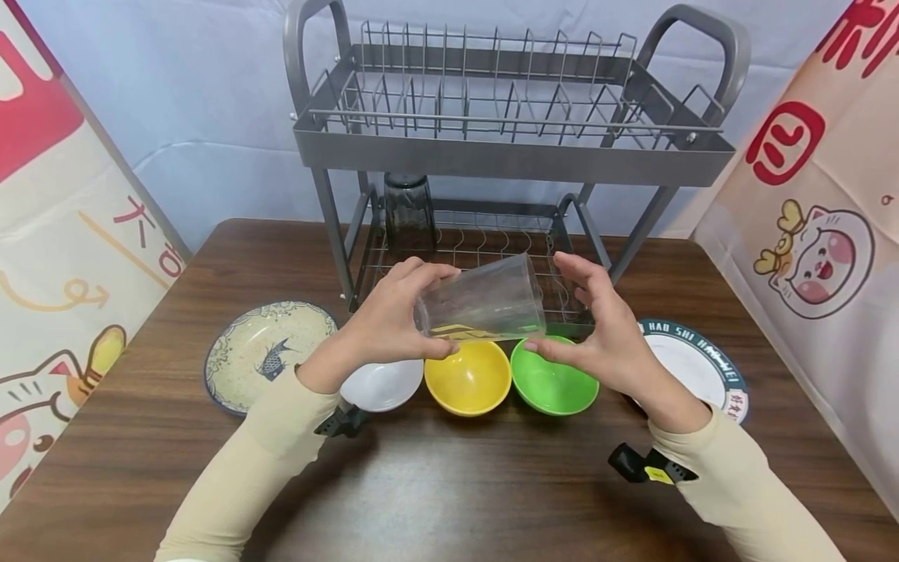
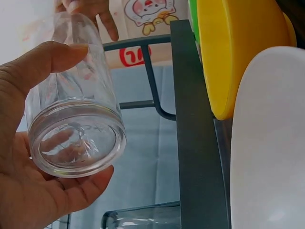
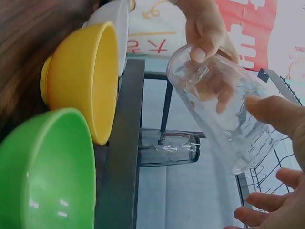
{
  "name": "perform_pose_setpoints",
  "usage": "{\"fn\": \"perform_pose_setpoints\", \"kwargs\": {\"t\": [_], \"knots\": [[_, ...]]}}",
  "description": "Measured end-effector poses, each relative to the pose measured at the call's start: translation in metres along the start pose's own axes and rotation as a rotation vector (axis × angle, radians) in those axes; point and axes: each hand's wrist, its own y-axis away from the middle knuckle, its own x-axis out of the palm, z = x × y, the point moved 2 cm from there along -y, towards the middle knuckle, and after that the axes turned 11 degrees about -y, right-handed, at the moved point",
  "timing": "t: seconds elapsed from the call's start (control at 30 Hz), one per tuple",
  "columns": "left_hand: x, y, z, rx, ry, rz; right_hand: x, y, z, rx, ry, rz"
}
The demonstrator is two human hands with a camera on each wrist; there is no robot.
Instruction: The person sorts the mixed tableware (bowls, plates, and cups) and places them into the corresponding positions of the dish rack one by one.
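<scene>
A clear drinking glass (image 1: 485, 300), tilted nearly onto its side, is held in the air above the bowls. My left hand (image 1: 403, 312) grips its left end, the thumb on the near side; the left wrist view shows the thick round end of the glass (image 2: 78, 138) by the palm. Around the other end, my right hand (image 1: 604, 332) stands spread, its thumb close to the glass; whether it touches cannot be told. Below are a white bowl (image 1: 382, 388), a yellow bowl (image 1: 468, 382) and a green bowl (image 1: 555, 382) in a row.
A grey two-tier dish rack (image 1: 513, 158) stands behind the hands. On its lower tier is an upside-down dark glass (image 1: 410, 215). A fish-patterned plate (image 1: 270, 351) lies at left on the wooden table (image 1: 435, 492), and a green-rimmed white plate (image 1: 691, 363) at right.
</scene>
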Motion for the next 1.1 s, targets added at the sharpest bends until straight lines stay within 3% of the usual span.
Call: {"fn": "perform_pose_setpoints", "kwargs": {"t": [0.3, 0.43, 0.63, 0.83, 1.1], "knots": [[0.003, 0.001, -0.005, -0.028, -0.067, 0.022, 0.008, -0.003, 0.001, -0.288, 0.337, 0.060], [0.006, 0.001, -0.008, -0.059, -0.088, 0.044, 0.009, -0.005, 0.001, -0.367, 0.439, 0.069], [0.012, -0.001, -0.011, -0.102, -0.130, 0.075, 0.012, -0.009, 0.001, -0.353, 0.541, 0.119], [0.014, -0.003, -0.016, -0.082, -0.138, 0.087, 0.021, -0.010, 0.002, -0.321, 0.625, 0.239], [0.015, -0.003, -0.018, -0.058, -0.136, 0.083, 0.024, -0.011, 0.001, -0.315, 0.694, 0.261]]}}
